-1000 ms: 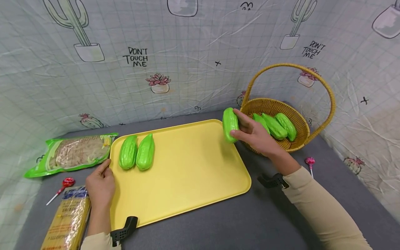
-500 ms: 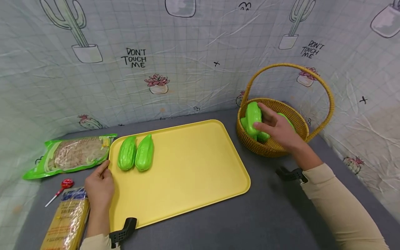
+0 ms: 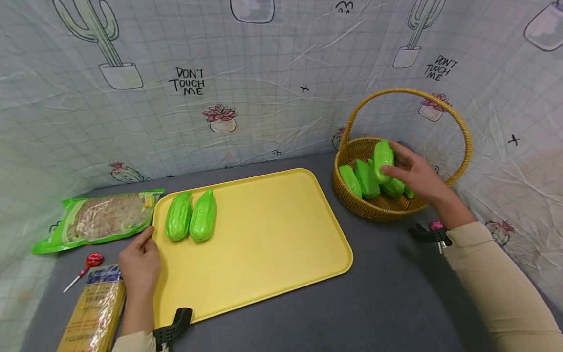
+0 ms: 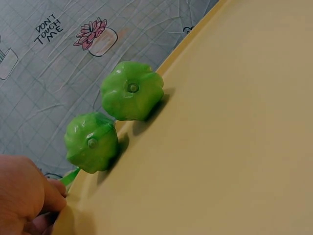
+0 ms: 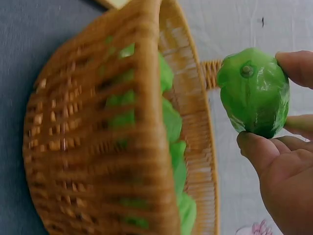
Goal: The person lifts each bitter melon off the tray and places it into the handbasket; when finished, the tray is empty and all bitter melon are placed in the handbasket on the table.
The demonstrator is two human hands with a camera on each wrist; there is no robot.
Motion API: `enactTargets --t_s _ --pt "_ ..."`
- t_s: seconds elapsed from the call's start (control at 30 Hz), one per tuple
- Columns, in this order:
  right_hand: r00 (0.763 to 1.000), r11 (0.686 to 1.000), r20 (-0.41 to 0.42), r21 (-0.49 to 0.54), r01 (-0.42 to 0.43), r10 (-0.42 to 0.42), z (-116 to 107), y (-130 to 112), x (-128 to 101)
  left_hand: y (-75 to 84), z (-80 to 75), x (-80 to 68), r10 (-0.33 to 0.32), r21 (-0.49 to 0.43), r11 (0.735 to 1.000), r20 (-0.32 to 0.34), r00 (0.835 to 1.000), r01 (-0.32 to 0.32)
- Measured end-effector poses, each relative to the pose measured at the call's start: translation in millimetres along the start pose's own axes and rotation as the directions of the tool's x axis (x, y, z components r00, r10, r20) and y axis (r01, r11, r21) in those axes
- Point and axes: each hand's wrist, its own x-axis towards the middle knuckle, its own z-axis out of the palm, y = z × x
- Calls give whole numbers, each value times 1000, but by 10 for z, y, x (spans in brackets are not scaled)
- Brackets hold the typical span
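Your right hand (image 3: 415, 175) is up over the wicker basket (image 3: 352, 200), thumb and fingers curled round a green gourd (image 3: 383, 157) that you hold just above the others lying inside; the right wrist view shows the same gourd (image 5: 254, 91) pinched between your fingertips, its stem end facing the camera, clear of the basket rim (image 5: 146, 98). At least three more green gourds (image 3: 367, 179) lie side by side in the basket.

Your left hand (image 3: 140, 262) rests on the table at the left edge of the yellow tray (image 3: 264, 254), fingers loosely bent with the thumb touching the tray rim, holding nothing. Two green gourds (image 3: 191, 215) lie touching each other in the tray's far left corner, just beyond that hand.

Left of the tray sit a green food packet (image 3: 103, 218), a red lollipop (image 3: 90, 261) and a yellow noodle packet (image 3: 94, 313). A pink lollipop (image 3: 435, 226) lies by your right wrist
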Motion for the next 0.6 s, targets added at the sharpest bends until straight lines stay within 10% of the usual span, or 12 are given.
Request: enactTargets --t_s 0.6 --pt "994 986 -39 -123 -111 106 -82 221 140 -10 -1 3 9 -4 1000 1 1000 -9"
